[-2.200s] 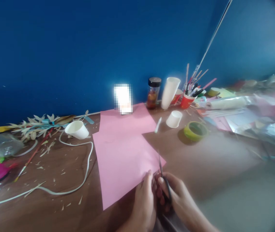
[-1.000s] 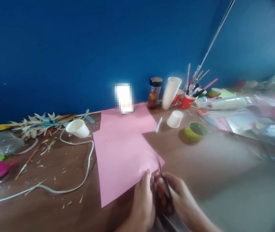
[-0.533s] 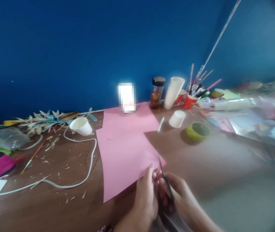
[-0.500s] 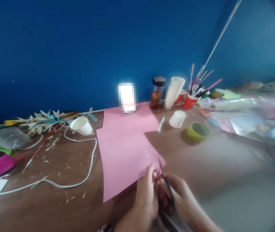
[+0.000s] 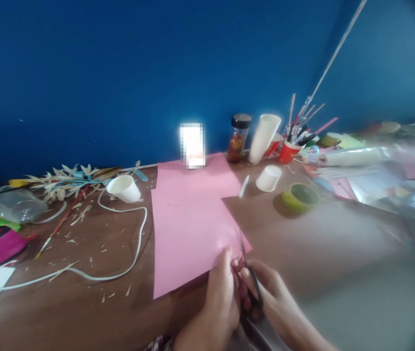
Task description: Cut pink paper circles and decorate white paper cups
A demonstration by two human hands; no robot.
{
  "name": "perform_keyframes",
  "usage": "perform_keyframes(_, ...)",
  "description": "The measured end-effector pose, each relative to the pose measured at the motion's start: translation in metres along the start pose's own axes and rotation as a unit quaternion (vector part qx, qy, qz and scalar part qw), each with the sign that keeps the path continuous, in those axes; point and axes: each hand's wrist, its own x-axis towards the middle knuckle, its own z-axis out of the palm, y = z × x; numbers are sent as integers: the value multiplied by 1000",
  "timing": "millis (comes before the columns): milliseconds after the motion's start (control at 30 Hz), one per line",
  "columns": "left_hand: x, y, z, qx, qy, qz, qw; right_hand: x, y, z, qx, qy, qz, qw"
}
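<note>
A large sheet of pink paper (image 5: 183,239) reaches toward me over the table's near edge, overlapping another pink sheet (image 5: 207,174) behind it. My left hand (image 5: 224,287) is closed on the near right edge of the front sheet, thumb on top. In my right hand (image 5: 268,287) are dark-handled scissors (image 5: 254,280), my fingers wrapped around the handles. The scissor blades point away from me and lie at the paper's right corner, close to my left fingertips. Whether they are cutting into the sheet is hard to make out.
White paper cups (image 5: 123,188) (image 5: 269,178) stand left and right of the pink paper. A yellow-green tape roll (image 5: 300,197) sits to the right. A white cable (image 5: 134,265) curves across the left side, near a paintbrush (image 5: 56,231). Behind are a lidded jar (image 5: 238,139) and a red cup (image 5: 290,152) of brushes.
The front pink sheet has shifted and turned slightly, its left side moving right at the back. Both hands keep nearly the same place, still on the paper and the scissors.
</note>
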Motion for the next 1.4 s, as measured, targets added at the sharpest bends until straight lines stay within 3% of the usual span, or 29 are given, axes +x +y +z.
perform_keyframes(300, -4, -4, 0, 12, 2, 22, 1000, 1, -1, 2, 23, 12, 7, 1000)
perform_keyframes(833, -5, -5, 0, 28, 6, 1, 1000, 2, 0, 3, 18, 32, 22, 999)
perform_keyframes(1100, -7, -5, 1, 16, -2, 3, 1000, 5, 13, -1, 18, 19, 22, 999)
perform_keyframes(1400, -7, -5, 1, 21, -10, -3, 1000, 6, 12, -1, 12, 10, 22, 1000)
